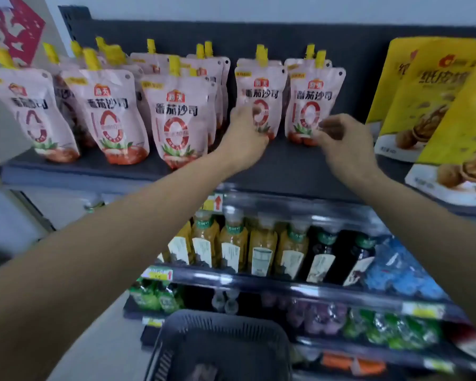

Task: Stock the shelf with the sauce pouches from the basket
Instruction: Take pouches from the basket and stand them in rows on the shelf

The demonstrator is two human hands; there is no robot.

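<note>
While both arms were stretched up to the top shelf point(286, 166), this looked like the placing step, or really the straightening-up bit of it. Left hand point(245, 136) had its fingers curled round the lower half of one sauce pouch point(261, 86), which stood upright towards the back of the shelf. Right hand point(341, 141) had its fingers bent right at the bottom corner of the neighbouring pouch point(313, 92), just beside the first. With the blur I couldn't tell if it was pinching or only touching. Basket point(217, 320) sat down below, with something pinkish in the bottom, maybe another pouch. My guess for the next move: let go without tipping either one, then reach down for more.
</note>
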